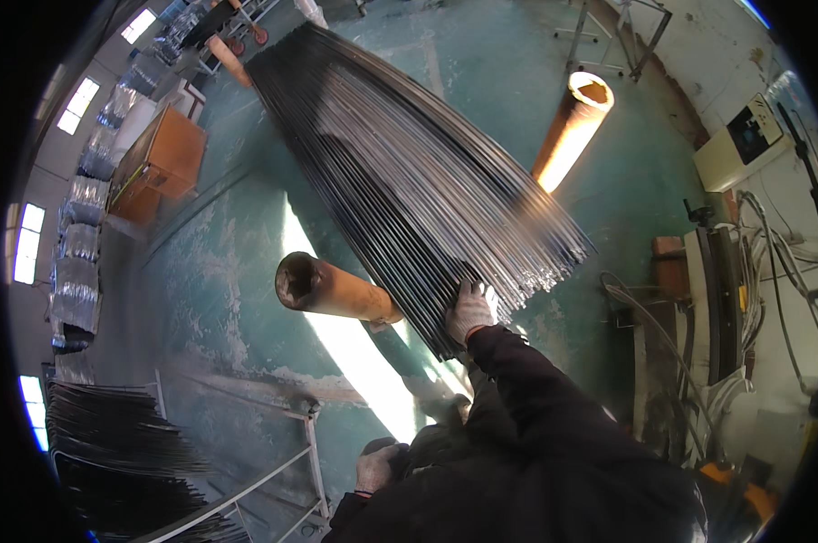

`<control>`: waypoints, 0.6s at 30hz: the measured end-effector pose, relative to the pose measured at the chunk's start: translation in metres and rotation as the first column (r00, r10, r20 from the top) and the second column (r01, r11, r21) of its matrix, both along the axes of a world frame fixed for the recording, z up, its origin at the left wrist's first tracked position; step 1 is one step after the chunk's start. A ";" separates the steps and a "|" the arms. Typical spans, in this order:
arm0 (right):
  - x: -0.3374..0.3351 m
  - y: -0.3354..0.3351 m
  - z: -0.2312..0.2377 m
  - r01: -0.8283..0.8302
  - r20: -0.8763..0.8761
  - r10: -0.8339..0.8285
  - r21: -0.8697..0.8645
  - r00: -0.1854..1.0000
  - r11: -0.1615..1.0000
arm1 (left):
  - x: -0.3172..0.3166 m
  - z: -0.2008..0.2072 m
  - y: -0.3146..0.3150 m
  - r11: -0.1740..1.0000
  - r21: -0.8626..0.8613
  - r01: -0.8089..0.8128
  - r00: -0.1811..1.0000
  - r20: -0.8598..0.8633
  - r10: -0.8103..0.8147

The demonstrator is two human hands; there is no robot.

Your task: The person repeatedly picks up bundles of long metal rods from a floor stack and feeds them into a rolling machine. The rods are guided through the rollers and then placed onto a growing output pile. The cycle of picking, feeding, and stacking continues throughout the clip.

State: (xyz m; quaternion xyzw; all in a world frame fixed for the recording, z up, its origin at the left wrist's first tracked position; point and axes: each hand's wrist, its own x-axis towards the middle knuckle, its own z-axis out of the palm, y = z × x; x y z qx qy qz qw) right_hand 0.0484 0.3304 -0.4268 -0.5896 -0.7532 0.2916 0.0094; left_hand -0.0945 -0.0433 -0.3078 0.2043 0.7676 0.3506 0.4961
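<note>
A long bundle of thin dark metal rods (pixel 400 172) runs from the far left down toward me, its near ends fanned out unevenly. My right hand (pixel 470 309), in a pale glove, is at the near ends on the bundle's left side, with bent fingers closed over some rods. How many rods lie under it is hidden. My left hand (pixel 375 468), also gloved, is low by my body, apart from the bundle. Dark cloth or a dark object beside it hides its fingers. Rusty pipes prop the bundle: one (pixel 336 290) on the left, another (pixel 574 131) on the right.
A light metal frame (pixel 311 443) stands at lower left, near a stack of dark strips (pixel 119 452). An orange-brown cabinet (pixel 160 163) is at far left. Machinery with hanging cables (pixel 721 299) and a pale control box (pixel 744 140) line the right wall.
</note>
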 end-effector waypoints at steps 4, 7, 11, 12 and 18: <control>-0.006 0.025 -0.015 -0.102 0.044 0.103 -0.032 0.994 0.994 | 0.009 0.026 0.076 0.898 -0.107 -0.428 0.871 0.219 0.441; -0.002 0.043 -0.020 -0.151 0.080 0.158 -0.086 0.984 0.985 | 0.008 0.050 0.148 0.867 -0.123 -0.482 0.827 0.262 0.497; -0.004 0.064 -0.014 -0.153 0.154 0.182 -0.183 0.971 0.971 | -0.005 0.068 0.209 0.880 -0.017 -0.475 0.842 0.283 0.460; -0.001 0.070 -0.012 -0.130 0.127 0.165 -0.245 0.978 0.961 | -0.009 0.067 0.217 0.885 0.018 -0.466 0.854 0.270 0.444; 0.014 0.098 0.005 -0.073 0.054 0.097 -0.332 0.994 0.941 | -0.006 0.044 0.223 0.839 -0.091 -0.536 0.792 0.290 0.537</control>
